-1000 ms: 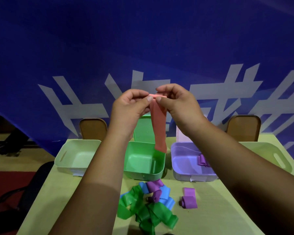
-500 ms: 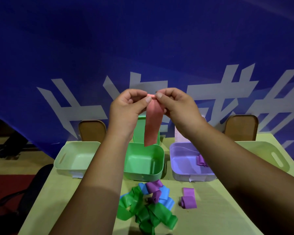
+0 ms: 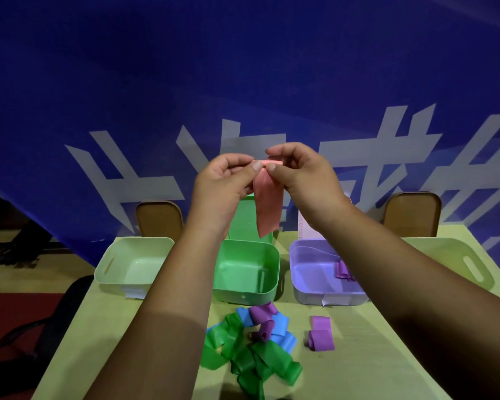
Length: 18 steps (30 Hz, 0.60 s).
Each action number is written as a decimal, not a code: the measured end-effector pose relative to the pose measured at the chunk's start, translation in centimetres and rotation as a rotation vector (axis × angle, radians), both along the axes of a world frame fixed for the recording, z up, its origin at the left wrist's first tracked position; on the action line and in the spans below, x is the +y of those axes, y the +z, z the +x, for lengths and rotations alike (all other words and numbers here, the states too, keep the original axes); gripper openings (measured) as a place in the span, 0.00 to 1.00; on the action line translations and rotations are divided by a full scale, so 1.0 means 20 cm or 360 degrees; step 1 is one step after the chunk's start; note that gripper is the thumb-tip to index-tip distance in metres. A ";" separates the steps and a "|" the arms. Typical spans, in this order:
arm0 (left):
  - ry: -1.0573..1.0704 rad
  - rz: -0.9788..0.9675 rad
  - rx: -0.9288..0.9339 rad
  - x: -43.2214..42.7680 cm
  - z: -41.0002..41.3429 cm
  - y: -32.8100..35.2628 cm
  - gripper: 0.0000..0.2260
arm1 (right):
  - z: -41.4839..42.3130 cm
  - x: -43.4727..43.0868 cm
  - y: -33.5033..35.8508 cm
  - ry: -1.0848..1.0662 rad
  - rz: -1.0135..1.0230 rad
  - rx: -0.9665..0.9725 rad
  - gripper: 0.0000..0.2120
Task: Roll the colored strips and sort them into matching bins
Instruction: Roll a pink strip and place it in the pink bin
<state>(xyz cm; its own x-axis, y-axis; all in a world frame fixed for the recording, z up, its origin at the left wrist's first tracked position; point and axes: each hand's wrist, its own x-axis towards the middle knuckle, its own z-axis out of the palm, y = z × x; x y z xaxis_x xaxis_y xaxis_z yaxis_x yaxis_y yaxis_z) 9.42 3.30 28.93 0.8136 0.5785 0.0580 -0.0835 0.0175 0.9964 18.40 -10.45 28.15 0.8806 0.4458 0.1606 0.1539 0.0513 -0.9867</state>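
I hold a pink strip point(image 3: 267, 206) up in the air above the bins. My left hand point(image 3: 223, 186) and my right hand point(image 3: 303, 174) both pinch its rolled top edge, and the loose tail hangs down. Below stand a pale green bin point(image 3: 119, 267), a green bin point(image 3: 273, 269) and a purple bin point(image 3: 303, 272) with a purple roll point(image 3: 342, 269) inside. A pile of green, blue and purple strips point(image 3: 251, 347) lies on the table in front, with a folded purple strip point(image 3: 321, 336) beside it.
Another pale green bin point(image 3: 471, 267) sits at the far right, partly behind my right arm. Two brown chair backs point(image 3: 159, 219) point(image 3: 410, 215) rise behind the table. A blue banner fills the background. A dark chair stands at the table's left.
The hanging tail of the pink strip has grown shorter as both hands roll its top edge. The hands stayed at about the same height.
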 end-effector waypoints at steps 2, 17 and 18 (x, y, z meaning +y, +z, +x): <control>0.0019 0.0054 0.0008 0.00 0.00 0.00 0.08 | -0.01 -0.01 0.00 0.0004 0.0003 0.0003 0.12; -0.0004 -0.0018 -0.0030 -0.01 0.01 -0.04 0.12 | -0.01 0.00 -0.04 -0.0016 0.0066 0.0164 0.07; -0.0012 -0.0047 -0.0023 -0.01 0.02 -0.03 0.12 | 0.00 -0.01 -0.04 -0.0024 0.0041 0.0136 0.07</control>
<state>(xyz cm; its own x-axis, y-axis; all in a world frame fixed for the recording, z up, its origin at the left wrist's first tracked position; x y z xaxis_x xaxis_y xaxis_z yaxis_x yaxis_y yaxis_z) 9.72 3.06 28.26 0.8173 0.5738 0.0527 -0.0976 0.0478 0.9941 18.31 -10.56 27.43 0.8981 0.4291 0.0961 0.0704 0.0753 -0.9947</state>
